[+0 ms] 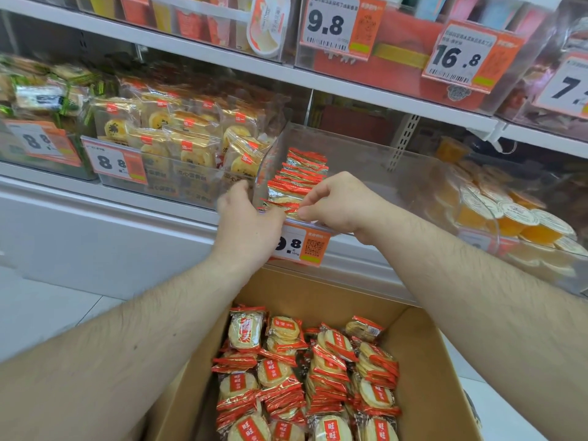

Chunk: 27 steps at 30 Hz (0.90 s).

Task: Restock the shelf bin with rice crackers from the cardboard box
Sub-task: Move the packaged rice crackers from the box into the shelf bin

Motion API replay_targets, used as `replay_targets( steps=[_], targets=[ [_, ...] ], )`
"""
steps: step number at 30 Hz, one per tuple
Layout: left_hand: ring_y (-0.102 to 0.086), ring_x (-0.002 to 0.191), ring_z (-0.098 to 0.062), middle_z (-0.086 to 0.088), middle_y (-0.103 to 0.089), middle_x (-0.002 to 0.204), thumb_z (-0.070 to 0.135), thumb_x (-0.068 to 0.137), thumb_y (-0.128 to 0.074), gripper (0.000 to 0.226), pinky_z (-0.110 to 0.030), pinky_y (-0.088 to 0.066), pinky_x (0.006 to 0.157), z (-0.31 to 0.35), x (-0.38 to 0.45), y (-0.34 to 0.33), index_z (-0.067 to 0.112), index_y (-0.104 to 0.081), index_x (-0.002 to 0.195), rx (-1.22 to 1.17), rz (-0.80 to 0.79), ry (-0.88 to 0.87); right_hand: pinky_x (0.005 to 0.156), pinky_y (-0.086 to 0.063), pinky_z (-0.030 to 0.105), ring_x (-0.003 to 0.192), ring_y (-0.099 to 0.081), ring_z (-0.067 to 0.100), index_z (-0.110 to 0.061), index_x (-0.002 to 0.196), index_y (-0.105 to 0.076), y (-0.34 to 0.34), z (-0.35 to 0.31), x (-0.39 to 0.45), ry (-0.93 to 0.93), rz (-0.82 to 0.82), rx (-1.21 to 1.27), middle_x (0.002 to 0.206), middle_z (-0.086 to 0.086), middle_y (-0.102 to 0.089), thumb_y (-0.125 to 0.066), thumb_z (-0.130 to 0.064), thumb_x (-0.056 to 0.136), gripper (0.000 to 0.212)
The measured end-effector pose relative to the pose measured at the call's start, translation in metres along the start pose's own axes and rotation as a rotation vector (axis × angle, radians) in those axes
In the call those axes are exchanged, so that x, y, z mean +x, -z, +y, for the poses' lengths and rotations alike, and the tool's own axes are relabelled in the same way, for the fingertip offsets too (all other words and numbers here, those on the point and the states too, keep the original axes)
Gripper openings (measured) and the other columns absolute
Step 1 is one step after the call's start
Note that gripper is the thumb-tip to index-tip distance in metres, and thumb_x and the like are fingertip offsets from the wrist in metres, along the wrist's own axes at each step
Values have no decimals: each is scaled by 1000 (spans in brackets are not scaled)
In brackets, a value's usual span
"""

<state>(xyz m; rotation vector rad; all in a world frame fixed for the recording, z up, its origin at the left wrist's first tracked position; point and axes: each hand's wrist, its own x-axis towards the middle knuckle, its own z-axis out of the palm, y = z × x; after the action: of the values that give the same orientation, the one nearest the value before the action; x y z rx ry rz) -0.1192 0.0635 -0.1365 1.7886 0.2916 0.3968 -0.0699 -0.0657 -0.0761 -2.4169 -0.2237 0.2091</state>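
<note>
A clear plastic shelf bin (pixel 366 160) holds a row of red-and-gold rice cracker packs (pixel 299 178) standing on edge along its left side. At the bin's front rim, my left hand (pixel 245 224) and my right hand (pixel 337 202) meet over the nearest packs. The right hand's fingertips pinch the top of the front pack. My left hand curls its fingers around the same end of the row; its fingertips are hidden. Below, an open cardboard box (pixel 423 361) is filled with several more rice cracker packs (pixel 305 374).
A 9.8 price tag (pixel 302 246) hangs on the bin's front. To the left stands a bin of yellow pastry packs (pixel 187 138), to the right a bin of orange jelly cups (pixel 496 214). More bins with price tags sit on the shelf above. White floor tiles surround the box.
</note>
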Motion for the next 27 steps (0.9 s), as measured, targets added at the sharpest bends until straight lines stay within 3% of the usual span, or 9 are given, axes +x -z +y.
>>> replay_targets(
  steps=[3,6,9,11,14,17,19,22,27],
  targets=[
    [-42,117,-25,-10,-40,125,24,79,-64,50,-37,-39,97,1,-14,-4,7,-47,122,286,303,-486,70,-58,31,82,-67,14,-20,98,-75,9,10,-11,36,22,-40,89,-6,-65,-74,-25,86,13],
    [-50,90,-16,-2,-52,98,16,77,-61,30,-33,-44,76,1,-35,-13,9,-54,105,246,92,-846,76,-46,21,77,-57,3,-22,88,-74,13,30,-38,241,394,-168,84,-11,-65,-70,-25,84,7],
    [-49,76,-6,13,-52,83,19,80,-58,27,-30,-45,67,-11,-54,-30,21,-55,107,372,-359,-717,57,-39,20,56,-47,8,-15,65,-65,-3,74,-73,382,654,-62,60,-8,-58,-63,-18,73,8],
    [-52,82,-7,14,-55,88,22,84,-58,31,-28,-44,71,-28,-58,-43,27,-53,114,554,-620,-560,53,-37,19,52,-47,8,-16,60,-60,-22,113,-86,259,539,-36,52,-7,-53,-59,-21,67,9],
    [-52,89,-8,14,-57,100,24,87,-57,37,-29,-47,80,-48,-56,-57,27,-51,123,748,-869,-394,61,-44,25,68,-59,10,-21,60,-58,-56,177,-79,-86,178,-206,63,-9,-60,-63,-23,74,15],
    [-53,94,-8,12,-60,104,24,91,-54,35,-31,-50,85,-64,-53,-67,25,-52,126,843,-994,-290,70,-53,31,85,-65,24,-24,68,-59,-85,233,-56,-303,-64,-391,82,-3,-65,-56,-28,77,10],
    [-55,97,-9,12,-62,105,22,91,-54,35,-33,-51,87,-72,-52,-71,24,-54,126,862,-1026,-236,76,-57,35,91,-66,27,-27,92,-69,-99,261,-44,-385,-86,-466,96,1,-67,-54,-33,77,22],
    [-56,100,-10,11,-63,107,21,91,-55,36,-33,-51,88,-82,-49,-73,25,-54,126,876,-1047,-170,84,-54,38,104,-62,30,-23,126,-56,-115,299,-33,-464,-83,-543,118,8,-56,-57,-39,84,45],
    [-61,77,-5,7,-67,107,22,92,-56,32,-25,-53,68,-92,-42,-72,25,-53,124,822,-1033,14,79,-53,38,99,-65,31,-16,111,-59,-126,303,-32,-322,-123,-730,113,8,-63,-52,-17,91,22]
  ],
)
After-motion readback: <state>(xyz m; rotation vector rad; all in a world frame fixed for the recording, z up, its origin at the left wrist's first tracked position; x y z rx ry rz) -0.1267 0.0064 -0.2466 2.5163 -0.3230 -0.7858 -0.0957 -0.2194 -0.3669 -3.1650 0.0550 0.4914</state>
